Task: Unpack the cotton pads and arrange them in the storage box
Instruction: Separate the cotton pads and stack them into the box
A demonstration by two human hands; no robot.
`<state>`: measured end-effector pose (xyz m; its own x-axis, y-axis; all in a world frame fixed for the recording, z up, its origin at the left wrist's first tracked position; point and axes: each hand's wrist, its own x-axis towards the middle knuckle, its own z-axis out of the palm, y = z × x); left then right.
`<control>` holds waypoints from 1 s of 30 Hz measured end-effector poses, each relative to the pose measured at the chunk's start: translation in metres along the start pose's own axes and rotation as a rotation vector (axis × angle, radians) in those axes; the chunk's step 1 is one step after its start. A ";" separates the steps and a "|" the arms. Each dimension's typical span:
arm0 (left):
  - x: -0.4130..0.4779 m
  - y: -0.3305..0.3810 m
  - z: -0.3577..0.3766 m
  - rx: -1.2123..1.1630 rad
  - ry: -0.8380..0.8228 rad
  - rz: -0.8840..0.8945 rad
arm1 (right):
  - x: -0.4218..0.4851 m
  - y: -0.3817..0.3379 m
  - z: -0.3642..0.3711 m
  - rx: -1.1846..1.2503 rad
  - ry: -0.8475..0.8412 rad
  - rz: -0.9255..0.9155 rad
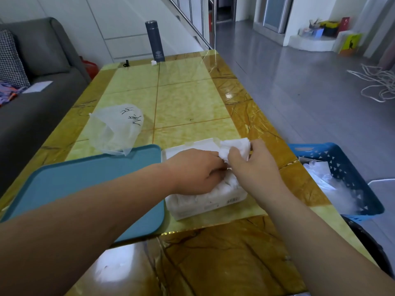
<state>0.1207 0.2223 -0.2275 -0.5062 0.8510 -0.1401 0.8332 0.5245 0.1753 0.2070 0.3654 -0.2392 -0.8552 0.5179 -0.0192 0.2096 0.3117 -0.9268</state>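
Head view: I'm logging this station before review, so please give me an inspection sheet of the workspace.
Surface: glossy yellow-brown marble table.
Job's things: white storage box with cotton pads in it; teal tray left of it.
Clutter: empty clear bag; grey flask at far edge; blue basket of wrappers off the right edge.
Grippers: left hand and right hand both gripping pads over the box.
Cables: white cord loose on the floor.
Surroundings: grey sofa, stair rail.

barcode on cotton pad pack (213, 199), digits unreadable, no legible text
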 end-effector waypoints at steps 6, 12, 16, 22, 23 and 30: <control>-0.004 -0.006 -0.005 0.127 -0.093 0.010 | 0.001 -0.002 0.001 -0.251 -0.029 -0.032; -0.016 -0.013 -0.002 0.247 -0.072 0.024 | -0.002 -0.006 0.005 -0.550 -0.020 -0.097; -0.020 -0.015 0.001 0.227 -0.030 0.034 | -0.005 -0.015 0.010 -0.742 0.002 -0.153; -0.024 -0.021 0.004 0.075 0.013 0.011 | 0.001 -0.020 0.017 -0.741 0.086 -0.182; -0.024 -0.022 0.004 0.024 0.024 -0.004 | 0.002 -0.020 0.017 -0.736 0.083 -0.171; -0.022 -0.019 0.003 0.028 -0.029 0.011 | 0.004 -0.017 0.014 -0.717 0.015 -0.167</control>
<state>0.1166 0.1936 -0.2303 -0.4904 0.8555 -0.1662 0.8450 0.5134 0.1494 0.1933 0.3508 -0.2293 -0.8974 0.4270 0.1110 0.3398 0.8294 -0.4435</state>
